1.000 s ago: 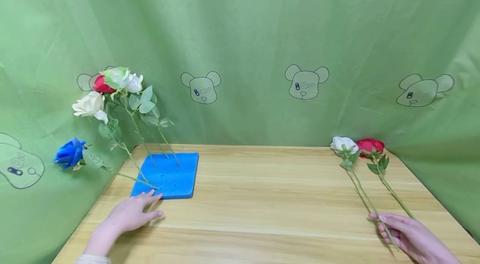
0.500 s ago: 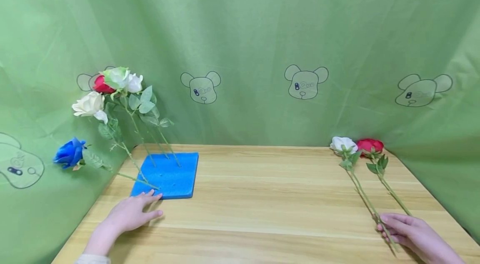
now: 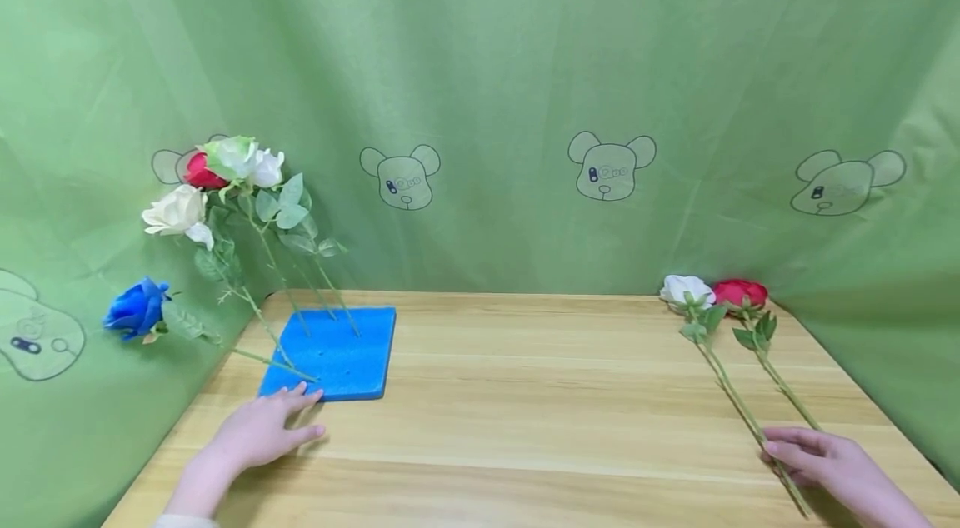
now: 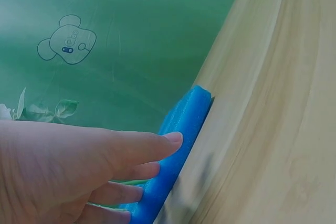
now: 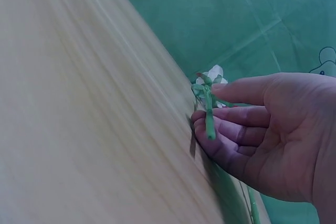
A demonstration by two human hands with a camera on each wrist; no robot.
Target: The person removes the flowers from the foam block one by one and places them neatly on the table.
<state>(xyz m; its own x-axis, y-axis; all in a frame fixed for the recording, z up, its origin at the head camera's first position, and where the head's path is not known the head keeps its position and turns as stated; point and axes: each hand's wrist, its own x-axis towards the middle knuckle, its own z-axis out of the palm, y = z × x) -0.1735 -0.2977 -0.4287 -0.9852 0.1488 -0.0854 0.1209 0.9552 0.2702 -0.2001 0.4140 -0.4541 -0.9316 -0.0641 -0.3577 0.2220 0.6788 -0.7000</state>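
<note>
On the right, a white artificial rose [image 3: 687,292] lies with its head toward the back of the table. My right hand [image 3: 836,465] pinches its stem [image 5: 209,121] near the cut end, between thumb and fingers. Just beyond it is a red rose [image 3: 740,293], whose lower stem passes behind that hand. At the left, my left hand [image 3: 262,430] rests its fingertips on the near edge of a blue foam board [image 3: 360,361], fingers spread and fairly straight. Several roses stand in the board: a blue one [image 3: 137,308], a cream one [image 3: 176,210], a red one [image 3: 202,170] and white ones [image 3: 264,168].
A wooden table [image 3: 540,395] spans the space between the two hands. Green cloth [image 3: 495,95] with bear-head prints hangs behind it and at both sides. The blue rose leans out beyond the table's left edge. Small holes show in the foam board.
My right hand and the white rose's stem end have shifted slightly right and nearer to me. The stem's shadow has drawn in close to it. The left hand stays on the board.
</note>
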